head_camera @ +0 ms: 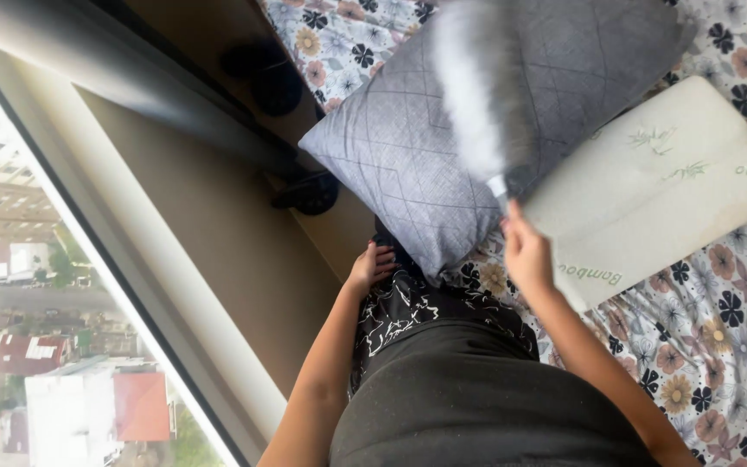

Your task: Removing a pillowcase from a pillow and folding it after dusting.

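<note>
1. While the right hand [526, 255] is clenched around the handle of a duster [477, 95], the fluffy grey-white head is blurred over the grey pillow [399, 164], so I judge the dusting to be in mid-stroke, not finished.
2. Left hand [370, 266] grasps nothing: its fingers are loosely curled and rest on the patterned black-and-white trousers [408, 303], just beside the pillow's lower corner.
3. Duster sits above the hand, its short pale stem coming out of the fist and its head lying across the upper middle of the grey pillow; whether the fibres touch the fabric I cannot tell because of the blur.
4. Outward from there, the grey pillow lies tilted on the floral sheet [719, 311], one corner pointing toward the person's knee.
5. A white pillow [659, 182] lies to its right, touching or slightly overlapping the grey one's edge, with the right hand near its lower left corner.
6. As to progress: the grey pillow is being gone over now; nothing shows whether the white pillow or the sheet has been dusted.
7. Containers: none is in view, so nothing can be said of contents.
8. Further left, a tan ledge [218, 233] runs between the bed and a window [36, 285]; two dark round objects [274, 82] rest on it, too dim to identify.
</note>
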